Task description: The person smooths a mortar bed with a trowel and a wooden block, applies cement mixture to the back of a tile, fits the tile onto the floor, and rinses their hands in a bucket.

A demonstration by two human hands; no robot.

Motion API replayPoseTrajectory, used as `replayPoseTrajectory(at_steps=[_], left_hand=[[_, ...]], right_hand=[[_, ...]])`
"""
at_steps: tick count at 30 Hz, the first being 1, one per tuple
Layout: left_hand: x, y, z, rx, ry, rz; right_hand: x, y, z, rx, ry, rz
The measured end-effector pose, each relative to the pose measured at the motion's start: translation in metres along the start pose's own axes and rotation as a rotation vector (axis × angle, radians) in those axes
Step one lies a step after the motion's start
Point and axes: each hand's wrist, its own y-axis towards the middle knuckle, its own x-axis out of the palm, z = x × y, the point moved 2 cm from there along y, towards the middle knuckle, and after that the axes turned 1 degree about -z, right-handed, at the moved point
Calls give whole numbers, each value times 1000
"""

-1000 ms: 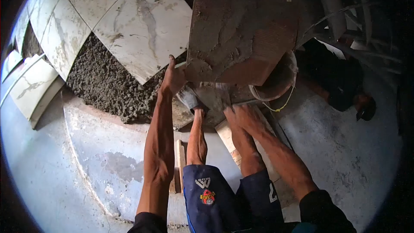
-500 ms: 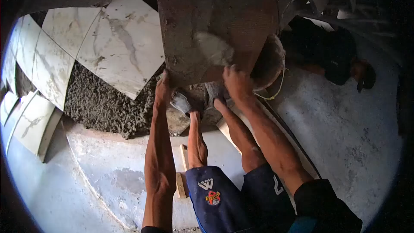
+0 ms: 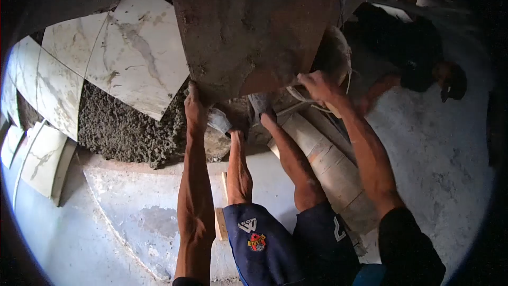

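roughly smeared brown tile (image 3: 248, 26), left hand (image 3: 195, 110) pinching its corner, right hand (image 3: 321, 89) clutching blurred trowel (image 3: 289, 69)

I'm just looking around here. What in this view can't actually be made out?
All in the head view:
- Large tile: top cut off by the picture's upper edge; far face turned away.
- Trowel at the right hand: blade outline lost in blur and shadow.
- Bucket: partly hidden by the tile; contents too dark to tell.
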Motion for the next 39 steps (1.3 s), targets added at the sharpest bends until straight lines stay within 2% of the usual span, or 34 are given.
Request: replayPoseTrajectory(at_steps=[2,5,8,10,11,13,15,17,18,20,21,24,27,28,30,31,32,34,35,36,37,38,39], left_hand=[[2,-2,0,87,-63,-6],[4,-4,5,-17,-95,52],[-4,0,-1,78,-108,-19],[-4,2,-2,62,-131,-2],[-3,2,-5,43,-155,19],[1,1,-4,35,-109,36],[-3,2,-5,34,-61,60],[-9,8,-12,68,-43,35],[-1,4,-5,72,-44,23],[7,-7,3,88,-137,14],[5,-6,3,87,-131,13],[1,-4,-3,56,-67,67],[3,0,-2,114,-15,25],[0,-2,-3,157,74,27],[4,2,-5,211,152,8],[4,1,-8,183,30,0],[2,1,-9,157,-94,0],[2,4,-7,149,-153,27],[2,1,-5,122,-110,55],[1,-1,-5,89,-62,78],[-5,4,-9,140,107,30],[-10,7,-14,199,272,-10],[-7,6,-13,186,251,4]], right_hand=[[38,-11,14,-544,-369,62],[83,-31,33,-499,-482,147],[103,-42,49,-506,-400,157],[96,-56,45,-483,-228,365],[96,-51,46,-472,-226,368],[100,-32,51,-214,-114,546],[135,-28,70,-180,-105,485],[145,-67,52,-166,-240,353],[146,-76,55,-165,-239,365],[147,-88,58,-320,-294,496],[142,-85,51,-319,-288,496],[100,-58,15,-250,-568,686],[53,-26,37,-183,-479,763],[41,-23,51,-96,-416,789],[23,-26,68,-104,-408,859],[16,-30,74,-114,-399,921],[15,-32,79,-117,-404,925],[16,-31,85,-236,-198,812],[19,-25,89,-231,-204,811],[29,-18,87,-334,-216,736],[32,-10,89,-440,-226,664],[27,-3,92,-436,-229,664],[23,6,96,-361,-231,678]])
